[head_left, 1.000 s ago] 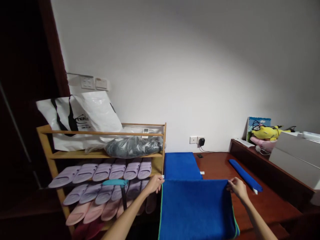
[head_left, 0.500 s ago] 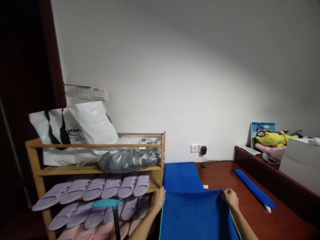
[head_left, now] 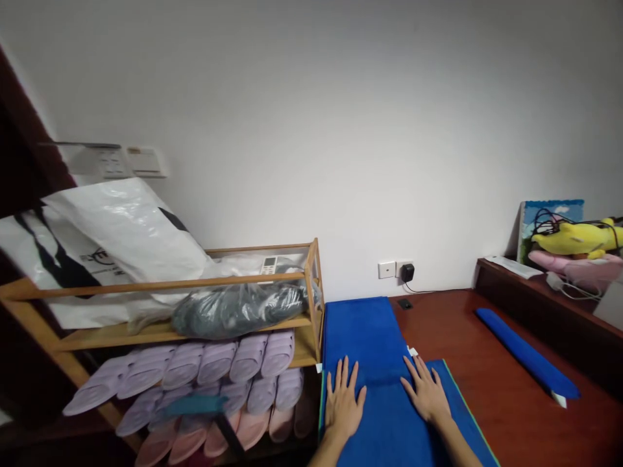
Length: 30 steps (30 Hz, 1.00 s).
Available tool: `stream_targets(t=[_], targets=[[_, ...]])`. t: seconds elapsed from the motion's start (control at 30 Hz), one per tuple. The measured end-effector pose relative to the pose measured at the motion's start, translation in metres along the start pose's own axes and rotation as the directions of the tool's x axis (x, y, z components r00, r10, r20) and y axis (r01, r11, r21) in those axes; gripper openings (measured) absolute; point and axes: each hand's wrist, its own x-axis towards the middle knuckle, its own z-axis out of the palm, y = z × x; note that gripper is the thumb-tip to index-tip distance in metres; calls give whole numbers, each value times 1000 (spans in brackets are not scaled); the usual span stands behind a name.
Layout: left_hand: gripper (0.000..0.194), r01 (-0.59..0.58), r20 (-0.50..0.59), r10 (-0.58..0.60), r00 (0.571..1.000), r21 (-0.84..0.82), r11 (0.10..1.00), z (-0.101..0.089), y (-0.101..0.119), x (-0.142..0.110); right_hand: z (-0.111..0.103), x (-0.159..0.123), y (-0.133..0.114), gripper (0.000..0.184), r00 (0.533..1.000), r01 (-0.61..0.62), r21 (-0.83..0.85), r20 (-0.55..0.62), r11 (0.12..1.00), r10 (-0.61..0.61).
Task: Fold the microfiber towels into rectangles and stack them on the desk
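A blue towel (head_left: 389,421) lies on the reddish wooden table (head_left: 452,331), overlapping the near end of another blue towel (head_left: 360,331) that lies flat toward the wall. My left hand (head_left: 343,401) rests flat on the near towel with fingers spread. My right hand (head_left: 426,392) also lies flat on it, fingers stretched out, near the towel's far right corner. Neither hand holds anything.
A wooden rack (head_left: 160,324) of lilac and pink slippers (head_left: 214,363) stands left of the table, with white bags (head_left: 111,240) and a dark bundle (head_left: 233,308) on top. A rolled blue towel (head_left: 528,353) lies at right. A yellow plush toy (head_left: 579,237) sits on a raised shelf.
Both hands let go of the towel's top edge, which they held up before, and now press flat on it on the table. The view has shifted forward and to the right.
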Motion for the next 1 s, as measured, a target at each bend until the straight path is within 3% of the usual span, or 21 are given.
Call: stream_targets(t=[0.23, 0.37, 0.57, 0.7, 0.8, 0.9, 1.0], targets=[[61, 16, 30, -16, 999, 16, 1000, 4, 6, -1, -5, -4, -3, 65, 1000, -20, -34, 1, 999, 20], [62, 4, 40, -4, 999, 0, 1000, -5, 18, -16, -18, -22, 1, 64, 999, -39, -55, 31, 998, 41], [62, -30, 27, 31, 999, -42, 999, -19, 49, -74, -36, -97, 5, 63, 997, -66, -116, 33, 991, 70], [61, -73, -2, 74, 997, -129, 989, -28, 60, -125, -48, -154, 33, 60, 1000, 23, -96, 18, 995, -22], [49, -109, 25, 120, 992, -278, 954, -43, 48, -142, -65, -173, 74, 51, 997, 63, 5, 51, 998, -63], [38, -91, 70, 132, 989, -422, 902, -58, 22, -135, -81, -172, 112, 45, 992, -116, 112, 54, 987, 110], [28, -76, 100, 142, 985, -490, 868, -64, -6, -117, -95, -166, 129, 44, 973, -228, 171, 67, 959, 220]])
